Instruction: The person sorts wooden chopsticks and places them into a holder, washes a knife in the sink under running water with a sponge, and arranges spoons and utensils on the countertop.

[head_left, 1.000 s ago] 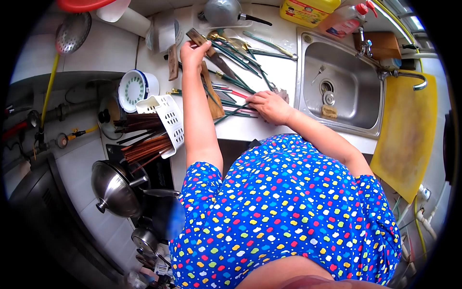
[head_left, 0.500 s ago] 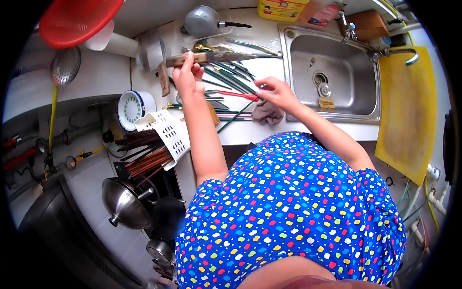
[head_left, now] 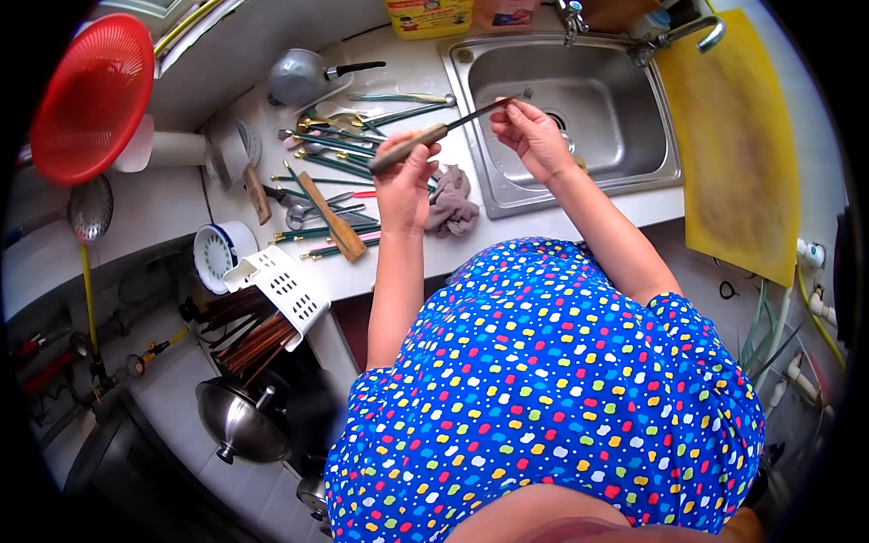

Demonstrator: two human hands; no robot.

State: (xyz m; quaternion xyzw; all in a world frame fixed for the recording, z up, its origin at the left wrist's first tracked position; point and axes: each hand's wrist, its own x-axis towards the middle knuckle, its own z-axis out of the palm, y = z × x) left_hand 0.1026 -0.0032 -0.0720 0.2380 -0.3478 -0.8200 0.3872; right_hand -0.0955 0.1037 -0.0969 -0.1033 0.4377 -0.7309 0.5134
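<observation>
I have the wooden-handled knife [head_left: 441,134] held up in the air above the desk [head_left: 412,63], its blade slanting out over the near left rim of the sink [head_left: 602,90]. My left hand [head_left: 405,185] is closed around the handle, thumb on top. My right hand [head_left: 534,140] is at the far end of the blade, thumb and fingertips drawn narrow there; from here I cannot tell whether they grip the metal or only touch it.

Just below my left hand, a crumpled grey cloth [head_left: 453,201] lies on the desk beside the sink. To the left I see a loose spread of green-handled utensils [head_left: 339,143], with a wooden spatula [head_left: 335,217] lying slantwise among them. Behind these sits a grey pot [head_left: 299,80] with a black handle.

Farther left, near the desk's edge, a white perforated holder [head_left: 288,291] lies tipped over with brown chopsticks [head_left: 253,342] sticking out of it, and a white bowl [head_left: 215,258] leans close by. Beyond the sink on the right stands a yellow board [head_left: 738,145]
</observation>
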